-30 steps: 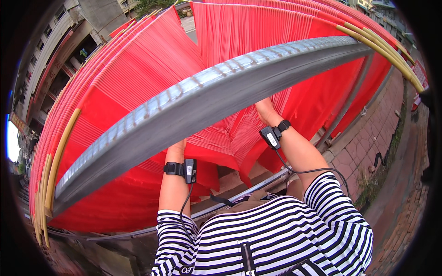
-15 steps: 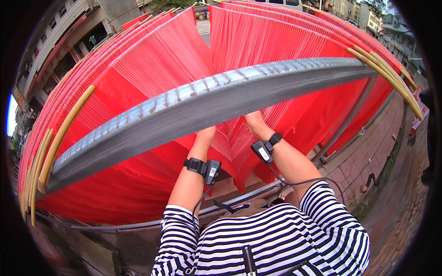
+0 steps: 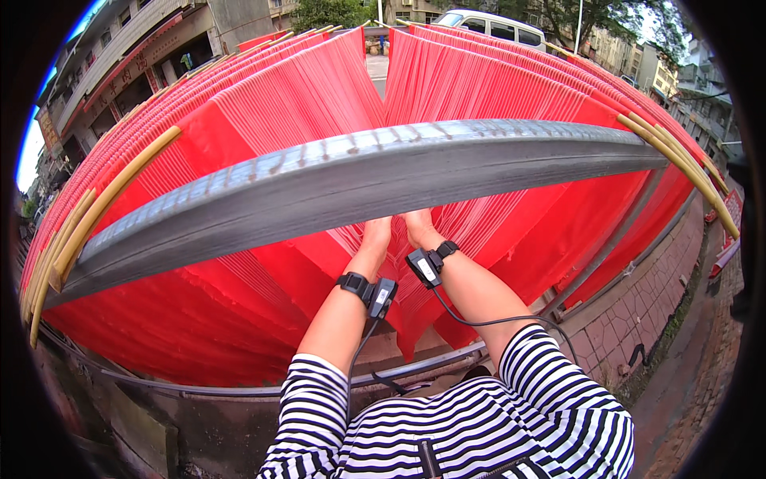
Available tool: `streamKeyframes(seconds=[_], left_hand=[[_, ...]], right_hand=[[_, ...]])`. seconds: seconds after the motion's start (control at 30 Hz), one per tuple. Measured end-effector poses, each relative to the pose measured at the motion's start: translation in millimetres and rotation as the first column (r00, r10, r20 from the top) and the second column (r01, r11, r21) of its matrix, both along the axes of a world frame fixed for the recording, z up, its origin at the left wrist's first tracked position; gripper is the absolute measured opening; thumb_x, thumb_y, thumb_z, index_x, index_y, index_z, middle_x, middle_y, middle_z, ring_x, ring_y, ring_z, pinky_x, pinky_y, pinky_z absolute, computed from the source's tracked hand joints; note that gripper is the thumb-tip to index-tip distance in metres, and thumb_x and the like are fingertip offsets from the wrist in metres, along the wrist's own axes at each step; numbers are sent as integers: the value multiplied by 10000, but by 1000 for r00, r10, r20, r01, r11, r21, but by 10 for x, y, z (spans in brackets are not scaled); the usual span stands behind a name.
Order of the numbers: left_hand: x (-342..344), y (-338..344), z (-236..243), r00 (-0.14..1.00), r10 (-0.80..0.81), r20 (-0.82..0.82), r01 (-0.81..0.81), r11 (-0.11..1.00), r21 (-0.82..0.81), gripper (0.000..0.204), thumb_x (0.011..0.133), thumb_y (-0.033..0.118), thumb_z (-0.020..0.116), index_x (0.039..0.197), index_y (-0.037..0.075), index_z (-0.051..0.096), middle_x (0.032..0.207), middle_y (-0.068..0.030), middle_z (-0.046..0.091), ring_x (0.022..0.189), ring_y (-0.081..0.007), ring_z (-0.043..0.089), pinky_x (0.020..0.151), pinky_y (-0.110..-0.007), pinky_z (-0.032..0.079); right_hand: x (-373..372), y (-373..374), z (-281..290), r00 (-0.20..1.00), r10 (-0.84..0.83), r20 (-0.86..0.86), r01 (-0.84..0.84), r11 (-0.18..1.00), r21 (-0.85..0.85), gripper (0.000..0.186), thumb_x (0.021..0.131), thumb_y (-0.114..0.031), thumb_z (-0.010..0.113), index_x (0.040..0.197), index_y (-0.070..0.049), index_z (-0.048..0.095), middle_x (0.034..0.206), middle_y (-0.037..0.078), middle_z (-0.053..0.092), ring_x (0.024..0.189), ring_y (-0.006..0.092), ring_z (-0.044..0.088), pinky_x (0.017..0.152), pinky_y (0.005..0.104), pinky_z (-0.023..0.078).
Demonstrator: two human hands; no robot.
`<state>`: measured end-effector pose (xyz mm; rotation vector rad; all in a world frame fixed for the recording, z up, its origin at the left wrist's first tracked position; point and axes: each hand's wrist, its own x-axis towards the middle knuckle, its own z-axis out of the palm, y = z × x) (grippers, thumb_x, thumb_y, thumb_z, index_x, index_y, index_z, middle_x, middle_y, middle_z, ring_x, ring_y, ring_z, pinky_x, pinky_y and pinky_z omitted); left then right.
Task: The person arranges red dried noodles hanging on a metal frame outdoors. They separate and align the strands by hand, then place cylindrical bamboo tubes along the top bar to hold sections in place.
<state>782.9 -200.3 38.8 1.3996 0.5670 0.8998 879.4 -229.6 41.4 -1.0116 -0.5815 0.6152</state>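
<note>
Long red strands and sheets of red material (image 3: 471,80) hang from bamboo poles in two banks, left and right, parting in a V in the middle. Across the front runs a grey metal beam (image 3: 399,172). Both arms reach under it to the hanging strands. My left hand (image 3: 377,232) and my right hand (image 3: 416,227) are close together at the middle, where the two banks meet. The beam covers the fingers of both, so I cannot make out what they hold. Each wrist wears a black strap with a small device and cable.
Bamboo pole ends stick out at the left (image 3: 116,207) and right (image 3: 686,168). Below the red material runs a low metal rail (image 3: 215,391). Paved ground (image 3: 622,319) lies to the right. A white van (image 3: 495,28) and buildings stand beyond.
My hands have drawn closer together, the right one shifting left and the left one slightly right. The view has tilted up, so more of the van shows.
</note>
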Motion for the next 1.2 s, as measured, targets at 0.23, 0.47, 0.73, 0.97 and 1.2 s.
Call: streamKeyframes(seconds=[0.23, 0.47, 0.73, 0.97, 1.2], left_hand=[[-178, 46, 175, 997, -50, -63, 52, 998, 27, 638, 1045, 476, 480, 1555, 120, 335, 1591, -148, 348, 1431, -297, 358, 1101, -434, 352], [-35, 107, 196, 999, 31, -42, -29, 998, 48, 628, 1046, 452, 493, 1547, 103, 346, 1574, -142, 373, 1431, -289, 359, 1102, -435, 352], [139, 299, -123, 996, 71, 49, -74, 996, 58, 635, 1054, 456, 468, 1557, 95, 329, 1571, -131, 396, 1414, -272, 404, 1092, -423, 371], [176, 459, -256, 998, 63, 18, -64, 997, 32, 684, 1040, 518, 453, 1576, 123, 296, 1612, -147, 318, 1449, -337, 345, 1135, -497, 324], [-20, 559, -366, 997, 70, 19, -69, 995, -71, 702, 1041, 514, 456, 1595, 137, 245, 1614, -154, 316, 1446, -332, 347, 1128, -490, 330]], right_hand=[[149, 299, -144, 984, -27, 177, 30, 999, -11, 456, 1059, -308, 478, 1426, -38, 513, 1371, 115, 580, 1248, 210, 530, 1025, 361, 426], [386, 753, -377, 981, 118, 151, -111, 992, -53, 487, 1063, -289, 463, 1452, 4, 472, 1478, 194, 509, 1402, 286, 445, 1144, 377, 357], [310, 661, -340, 934, 174, 313, -163, 985, -61, 478, 1065, -180, 467, 1514, -37, 383, 1499, 225, 463, 1385, 301, 455, 1118, 370, 404], [403, 541, -381, 925, 111, 364, -40, 980, -197, 488, 1049, -129, 485, 1520, -52, 381, 1508, 213, 460, 1413, 296, 433, 1135, 381, 385], [635, 449, -547, 947, 136, 292, -55, 961, -270, 517, 1053, -170, 488, 1550, -148, 347, 1523, 156, 455, 1361, 265, 473, 1049, 416, 429]])
